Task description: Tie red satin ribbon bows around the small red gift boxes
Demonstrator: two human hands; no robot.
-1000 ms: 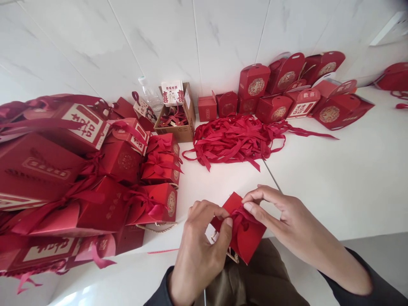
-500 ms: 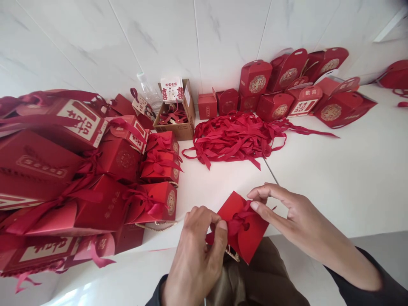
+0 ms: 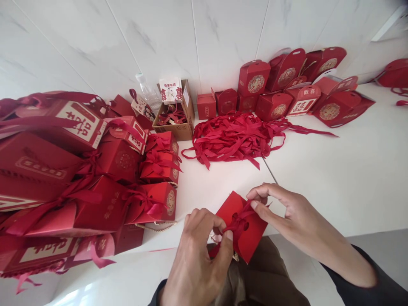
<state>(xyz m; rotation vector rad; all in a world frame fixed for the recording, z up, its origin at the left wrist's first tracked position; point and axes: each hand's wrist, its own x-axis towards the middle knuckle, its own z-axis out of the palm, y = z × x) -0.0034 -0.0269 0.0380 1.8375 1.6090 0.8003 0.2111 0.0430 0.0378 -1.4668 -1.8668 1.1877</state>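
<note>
Pinching a red ribbon (image 3: 239,224), both hands are busy over a little red box (image 3: 250,239). Make that box the middle of a clock: the left hand (image 3: 204,253) is at eight and the right hand (image 3: 285,214) is near three. The left thumb and first finger are squeezed tight on one part of the ribbon. The right thumb and first finger are squeezed on another part. The little box is between the hands, by the near edge of the white table (image 3: 331,178). I cannot tell what it rests on. At twelve lies a pile of loose ribbons (image 3: 234,138). An open brown carton (image 3: 180,131) sits at eleven. Boxes with bows (image 3: 105,204) are heaped from nine to ten.
</note>
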